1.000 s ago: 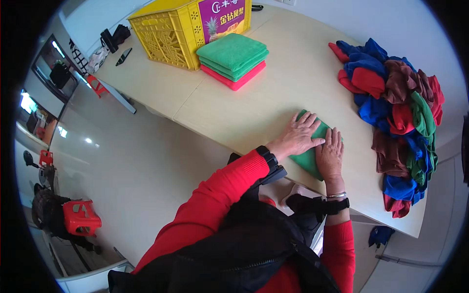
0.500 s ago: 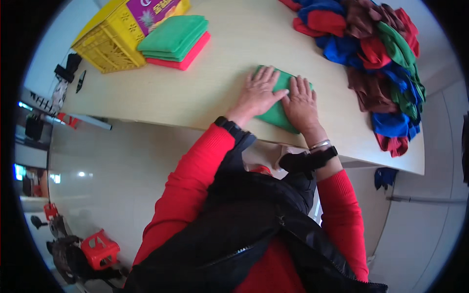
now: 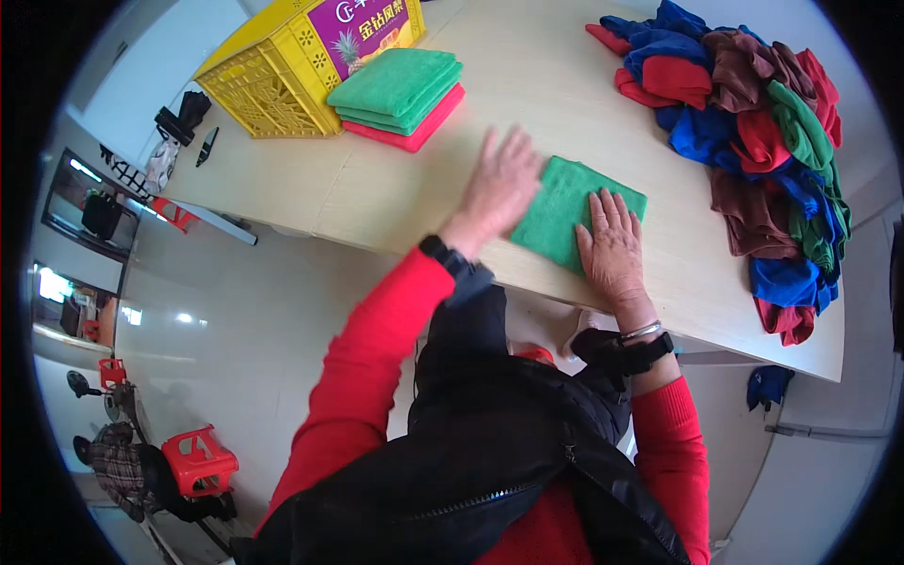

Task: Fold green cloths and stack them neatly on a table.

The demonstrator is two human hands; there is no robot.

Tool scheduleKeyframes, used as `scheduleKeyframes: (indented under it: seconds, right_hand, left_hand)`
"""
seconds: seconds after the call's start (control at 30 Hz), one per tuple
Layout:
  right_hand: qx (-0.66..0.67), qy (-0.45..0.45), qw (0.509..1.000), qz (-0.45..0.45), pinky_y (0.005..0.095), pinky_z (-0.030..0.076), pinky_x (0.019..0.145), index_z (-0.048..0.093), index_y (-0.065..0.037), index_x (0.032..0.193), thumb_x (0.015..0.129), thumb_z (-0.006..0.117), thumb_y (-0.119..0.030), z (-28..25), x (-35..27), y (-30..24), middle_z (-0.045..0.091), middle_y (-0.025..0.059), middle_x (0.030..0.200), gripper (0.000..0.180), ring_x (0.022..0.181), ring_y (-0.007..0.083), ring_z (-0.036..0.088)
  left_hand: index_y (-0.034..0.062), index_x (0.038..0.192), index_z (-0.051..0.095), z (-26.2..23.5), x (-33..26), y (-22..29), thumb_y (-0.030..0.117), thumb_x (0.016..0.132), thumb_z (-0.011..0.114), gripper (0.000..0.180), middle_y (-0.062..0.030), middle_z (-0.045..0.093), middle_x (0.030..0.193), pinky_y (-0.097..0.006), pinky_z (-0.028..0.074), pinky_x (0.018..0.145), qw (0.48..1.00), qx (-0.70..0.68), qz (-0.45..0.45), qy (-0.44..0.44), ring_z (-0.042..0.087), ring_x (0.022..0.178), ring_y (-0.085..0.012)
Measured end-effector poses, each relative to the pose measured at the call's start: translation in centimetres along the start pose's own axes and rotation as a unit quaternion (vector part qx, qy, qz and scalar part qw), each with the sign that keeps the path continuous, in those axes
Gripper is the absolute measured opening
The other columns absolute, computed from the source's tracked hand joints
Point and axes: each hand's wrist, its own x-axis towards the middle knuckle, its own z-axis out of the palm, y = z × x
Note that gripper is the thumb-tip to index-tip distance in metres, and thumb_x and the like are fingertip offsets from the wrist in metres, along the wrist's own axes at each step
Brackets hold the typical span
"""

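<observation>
Pressing my left hand [image 3: 499,188] and right hand [image 3: 612,245], fingers flat and spread, gripping nothing, on green cloth [image 3: 570,212] at the tabletop's [image 3: 565,104] near edge; bare room left and far.

Left hand [image 3: 499,188] flat, fingers spread; right hand [image 3: 612,247] flat, palm down.

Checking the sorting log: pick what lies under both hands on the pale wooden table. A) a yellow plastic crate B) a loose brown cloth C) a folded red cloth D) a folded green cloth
D: the left hand and right hand both press flat on the folded green cloth.
</observation>
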Motion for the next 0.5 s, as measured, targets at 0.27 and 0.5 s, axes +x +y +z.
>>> scheduleKeyframes:
  seconds: [0.27,0.5]
  right_hand:
    - [0.023,0.033,0.999,-0.028,0.0488,0.022,0.120,0.043,-0.004,0.146,0.099,0.050,-0.034,0.1,0.1,-0.4,0.041,0.0170,0.153,0.057,0.145,0.0344,0.033]
    - [0.018,0.019,1.000,-0.018,0.0487,0.021,0.121,0.043,-0.004,0.146,0.098,0.051,-0.034,-0.1,0.4,-0.5,0.040,0.0168,0.153,0.057,0.145,0.0339,0.032]
  left_hand:
    - [0.0067,0.142,0.054,4.2,3.9,-11.3,0.026,0.096,0.048,0.051,-0.0122,0.042,0.154,-0.061,0.011,0.120,0.866,0.469,0.006,-0.172,0.030,0.146,-0.0346]
    - [0.0069,0.141,0.055,6.3,5.9,-13.8,0.027,0.097,0.047,0.050,-0.0132,0.039,0.156,-0.063,0.008,0.119,0.883,0.447,-0.021,-0.143,0.029,0.146,-0.0365]
